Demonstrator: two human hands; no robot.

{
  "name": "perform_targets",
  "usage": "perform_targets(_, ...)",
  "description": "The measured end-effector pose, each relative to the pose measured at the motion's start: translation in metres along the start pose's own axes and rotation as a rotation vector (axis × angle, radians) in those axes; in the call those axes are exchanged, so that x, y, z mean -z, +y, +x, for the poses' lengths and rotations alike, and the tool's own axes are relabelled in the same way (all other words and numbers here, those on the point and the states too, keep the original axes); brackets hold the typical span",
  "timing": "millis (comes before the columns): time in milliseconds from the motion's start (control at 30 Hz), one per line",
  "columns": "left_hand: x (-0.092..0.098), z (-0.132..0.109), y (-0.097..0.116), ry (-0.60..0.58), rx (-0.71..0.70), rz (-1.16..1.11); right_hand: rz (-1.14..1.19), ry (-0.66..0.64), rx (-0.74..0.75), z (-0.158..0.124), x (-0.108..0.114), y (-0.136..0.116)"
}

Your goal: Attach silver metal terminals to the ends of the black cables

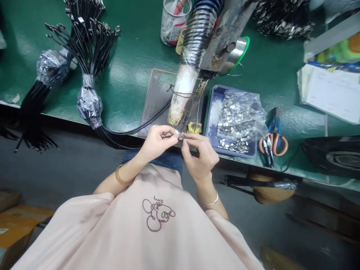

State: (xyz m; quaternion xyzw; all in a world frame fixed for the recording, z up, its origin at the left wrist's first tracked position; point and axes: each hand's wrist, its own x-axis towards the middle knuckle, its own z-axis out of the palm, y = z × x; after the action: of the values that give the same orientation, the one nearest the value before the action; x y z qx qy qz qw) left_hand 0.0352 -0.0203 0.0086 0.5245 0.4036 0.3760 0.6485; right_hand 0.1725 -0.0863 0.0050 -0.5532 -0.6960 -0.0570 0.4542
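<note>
My left hand (156, 143) pinches the end of a thin black cable (146, 125) at the front edge of the green bench. My right hand (199, 155) is closed on a small metal connector shell (180, 137) and meets the left hand at the cable's tip. Both hands work just below a dark work plate (157, 93) and a small yellow fixture (194, 128). The cable runs left to a taped bundle of black cables (89, 101).
A blue tray (211, 123) holding a plastic bag of metal shells (239, 118) sits right of my hands, with orange-handled snips (271, 140) beyond it. A ribbed extraction hose (194, 41), a solder spool (239, 48), a clear cup (173, 22) and papers (329, 90) stand behind.
</note>
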Motion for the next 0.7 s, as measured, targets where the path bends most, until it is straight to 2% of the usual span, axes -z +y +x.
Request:
perform_targets(267, 0.001, -0.008, -0.002, -0.058, -0.047, 0.084, 0.010, -0.008, -0.021, 0.001, 0.002, -0.002)
perform_targets(400, 0.005, -0.012, -0.004, -0.039, -0.069, 0.057, 0.072, -0.011, -0.136, 0.002, 0.003, -0.004)
perform_targets(467, 0.008, -0.013, -0.004, -0.070, -0.072, 0.036, 0.095, -0.014, -0.156, 0.002, 0.004, -0.004)
perform_targets(567, 0.011, -0.015, -0.002, -0.135, -0.062, 0.020, 0.065, -0.011, -0.081, 0.000, 0.003, -0.004)
perform_targets(700, 0.010, -0.013, -0.001, -0.099, -0.086, 0.010, -0.020, 0.013, 0.023, -0.003, 0.000, -0.004)
